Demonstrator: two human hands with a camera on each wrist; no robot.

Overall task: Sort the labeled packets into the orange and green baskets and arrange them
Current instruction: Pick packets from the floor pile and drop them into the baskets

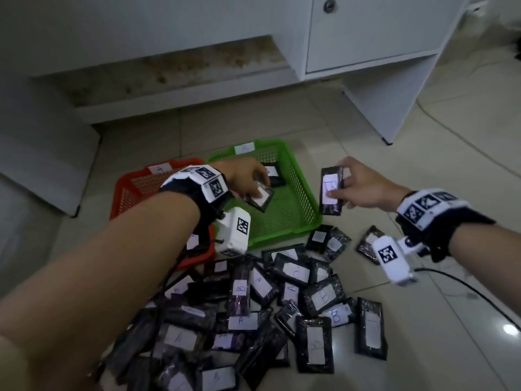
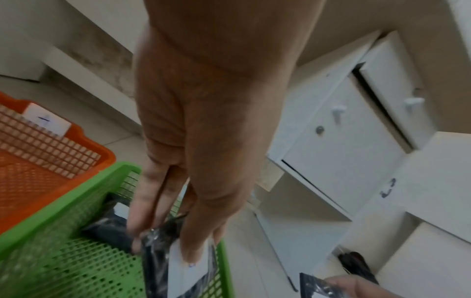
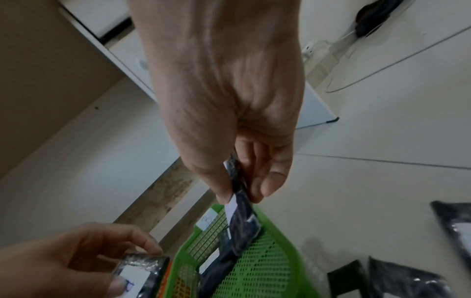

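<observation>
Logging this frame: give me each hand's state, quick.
Left hand: holding a labeled packet over the green basket.
Right hand: pinching another packet, upright, beside that basket.

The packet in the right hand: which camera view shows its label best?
The head view: the packet in the right hand faces the camera, its white label with a handwritten mark in full sight. The right wrist view shows it edge-on, with only a sliver of label. The left wrist view catches just a dark corner at the bottom edge.
</observation>
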